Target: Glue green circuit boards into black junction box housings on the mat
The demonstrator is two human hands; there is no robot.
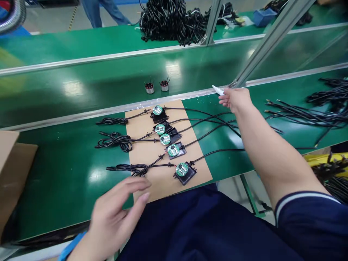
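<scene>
My right hand (237, 99) is closed around a small white tube with a pointed nozzle (217, 90), near the metal rail at the bench's back edge. Most of the tube is hidden by my fingers. My left hand (116, 212) hovers at the front of the bench, thumb and fingers apart, holding nothing. Beyond it lies a brown cardboard sheet (144, 145) bearing several black plastic housings (187, 177) in a slanting column. Round green circuit boards (181, 169) rest on the housings. Black cables (130, 167) run out from them to both sides, bundled on the left.
Two small motor-like cylinders (164, 85) with wires stand behind the rail (108, 110). Loose black cables (296, 114) lie at right. A cardboard box (16, 163) stands at left, and a slanted metal post (261, 54) rises at back right. A person's legs (100, 12) show beyond.
</scene>
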